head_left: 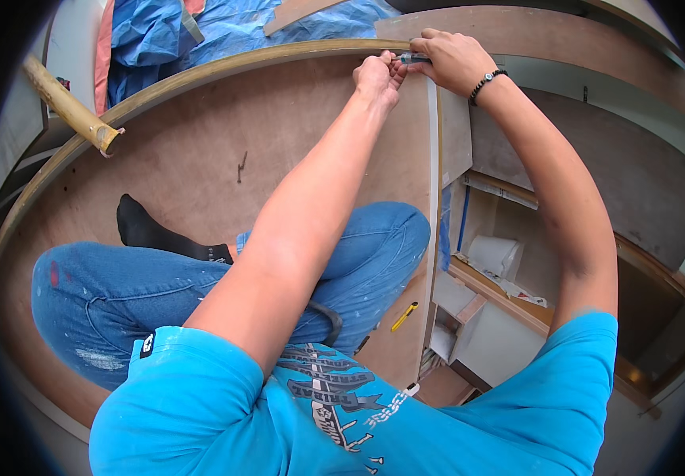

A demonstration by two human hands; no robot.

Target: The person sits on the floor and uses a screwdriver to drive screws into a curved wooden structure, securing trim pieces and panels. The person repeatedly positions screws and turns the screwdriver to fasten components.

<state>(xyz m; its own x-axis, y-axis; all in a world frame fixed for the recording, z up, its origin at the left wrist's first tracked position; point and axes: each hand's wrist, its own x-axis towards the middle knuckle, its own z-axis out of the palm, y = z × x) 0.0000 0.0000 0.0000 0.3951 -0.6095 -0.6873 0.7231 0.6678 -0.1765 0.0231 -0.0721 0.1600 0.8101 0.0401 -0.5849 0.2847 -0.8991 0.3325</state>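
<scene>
Both arms reach to the far side of a brown wooden panel (192, 135), near its raised curved rim (239, 52). My right hand (455, 62) is closed around a short, slim tool (414, 58) with a dark, partly clear handle; it may be a screwdriver, but its kind does not show for sure. Against the tool's left end, my left hand (376, 79) has its fingers pinched together. Whatever those fingertips hold is too small to make out. Two thin dark screws or nails (241, 167) lie on the panel, left of my left forearm.
A yellow box cutter (404, 316) lies beside my bent leg. At the left, a round wooden pole (73, 107) juts over the rim. Blue tarp (152, 36) is bunched beyond it. To the right, below panel level, stands an open cabinet (509, 226) with papers inside.
</scene>
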